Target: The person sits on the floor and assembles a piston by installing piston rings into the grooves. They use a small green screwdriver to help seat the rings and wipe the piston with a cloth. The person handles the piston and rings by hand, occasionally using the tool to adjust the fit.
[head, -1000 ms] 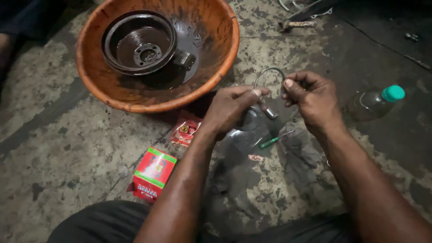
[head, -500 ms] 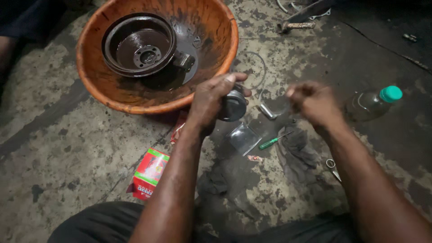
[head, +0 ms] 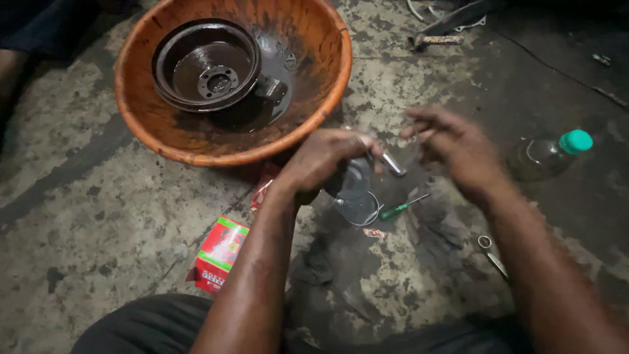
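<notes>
Stained concrete floor [head: 92,216] — orange basin [head: 327,85]; left hand [head: 324,160] gripping metal part [head: 357,177].

orange basin [head: 327,98], red-green box [head: 221,252], green-capped bottle [head: 547,154], green-handled screwdriver [head: 401,209]

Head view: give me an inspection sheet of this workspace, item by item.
Surface: stained, cracked concrete floor, oily near the hands.
Job's things: dark round metal part in the left hand; small silvery metal piece at its fingertips.
Clutter: orange plastic basin holding a dark metal drum in oily liquid; red-green cardboard box; green-handled screwdriver; clear bottle with green cap; scissors.
Grippers: right hand blurred, hold unclear.
Cables: thin dark line on the floor, kind unclear.
Surroundings: metal tools at top edge.
</notes>
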